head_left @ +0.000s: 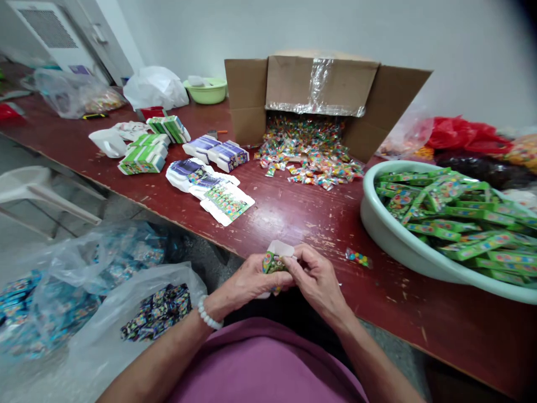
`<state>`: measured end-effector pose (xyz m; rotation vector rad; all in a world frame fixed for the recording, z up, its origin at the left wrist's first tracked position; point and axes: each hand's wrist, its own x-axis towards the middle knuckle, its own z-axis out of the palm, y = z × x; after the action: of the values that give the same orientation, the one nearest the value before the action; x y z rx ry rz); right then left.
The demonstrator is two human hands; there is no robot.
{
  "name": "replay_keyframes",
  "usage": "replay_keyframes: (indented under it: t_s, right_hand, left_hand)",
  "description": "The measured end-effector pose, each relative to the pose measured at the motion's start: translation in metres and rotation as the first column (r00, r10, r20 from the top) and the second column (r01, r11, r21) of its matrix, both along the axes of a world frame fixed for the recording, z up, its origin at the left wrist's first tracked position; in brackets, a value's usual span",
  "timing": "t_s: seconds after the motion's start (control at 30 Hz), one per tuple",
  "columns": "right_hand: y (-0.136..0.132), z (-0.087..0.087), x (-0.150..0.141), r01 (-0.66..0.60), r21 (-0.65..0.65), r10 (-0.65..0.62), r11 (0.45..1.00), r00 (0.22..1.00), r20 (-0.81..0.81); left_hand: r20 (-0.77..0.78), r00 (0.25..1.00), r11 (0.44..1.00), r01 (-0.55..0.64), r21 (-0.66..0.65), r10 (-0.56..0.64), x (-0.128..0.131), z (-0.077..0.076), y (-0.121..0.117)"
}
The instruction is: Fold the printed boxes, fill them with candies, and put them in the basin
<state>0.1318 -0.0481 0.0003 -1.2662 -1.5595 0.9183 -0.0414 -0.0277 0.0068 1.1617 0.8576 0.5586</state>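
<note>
Close to my body, over the table's front edge, both hands are closed on a small green printed carton (272, 262) with a white flap standing up. My left hand (249, 278), with a white bead bracelet at the wrist, grips the carton's left side, thumb across its front. My right hand (315, 275) pinches at its right upper edge; the fingertips partly hide what they hold there. A small clear packet of coloured candies (358, 258) lies on the table to the right of my right hand.
An opened cardboard box (323, 84) spills wrapped candies (312, 151) onto the table. At right stands a pale green basin (377, 224) full of green cartons. Flat cartons (229, 201) and stacks (145, 154) lie left. Bags of packets (161, 313) and a white stool (29, 184) are below left.
</note>
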Motion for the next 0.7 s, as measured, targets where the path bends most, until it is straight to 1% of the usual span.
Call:
replay_keyframes:
  t_s: [0.07,0.1,0.2,0.27,0.33,0.43,0.5,0.57,0.63,0.7]
  right_hand:
    - [0.002,0.001,0.004,0.041,-0.056,-0.043,0.998,0.999,-0.02]
    - [0.003,0.001,0.006,0.04,-0.089,-0.044,0.995,0.998,-0.037]
    - [0.003,-0.002,0.005,0.015,-0.163,-0.044,0.987,0.984,-0.173]
    - [0.002,-0.007,-0.001,0.016,-0.209,-0.083,0.978,0.946,-0.313]
    - [0.0,-0.012,-0.009,0.036,-0.24,-0.138,0.97,0.895,-0.425]
    - [-0.003,-0.016,-0.02,0.061,-0.216,-0.164,0.974,0.85,-0.501]
    - [-0.004,-0.017,-0.023,0.063,-0.19,-0.154,0.98,0.843,-0.516]
    - [-0.004,-0.018,-0.022,0.057,-0.19,-0.149,0.98,0.844,-0.516]
    - [-0.003,-0.02,-0.017,0.046,-0.224,-0.156,0.973,0.85,-0.503]
    - [0.0,-0.02,-0.011,0.016,-0.293,-0.165,0.956,0.855,-0.492]
  left_hand:
    - [0.018,0.999,0.996,-0.036,0.081,0.035,-0.003,-0.003,0.0]
    - [0.04,0.997,0.993,-0.066,0.1,0.062,-0.004,-0.004,-0.001]
    - [0.119,0.975,0.979,-0.194,0.063,0.186,-0.005,-0.009,-0.005]
    - [0.147,0.944,0.953,-0.303,0.023,0.297,-0.002,-0.009,-0.009]
    - [0.167,0.916,0.929,-0.369,0.002,0.364,0.001,-0.007,-0.013]
    - [0.198,0.905,0.919,-0.392,0.038,0.378,0.006,-0.003,-0.017]
    - [0.205,0.902,0.911,-0.403,0.086,0.38,0.007,-0.003,-0.017]
    - [0.204,0.907,0.914,-0.393,0.102,0.367,0.007,-0.005,-0.018]
    - [0.193,0.922,0.933,-0.353,0.068,0.335,0.005,-0.009,-0.018]
    - [0.178,0.935,0.949,-0.314,0.016,0.306,0.003,-0.012,-0.019]
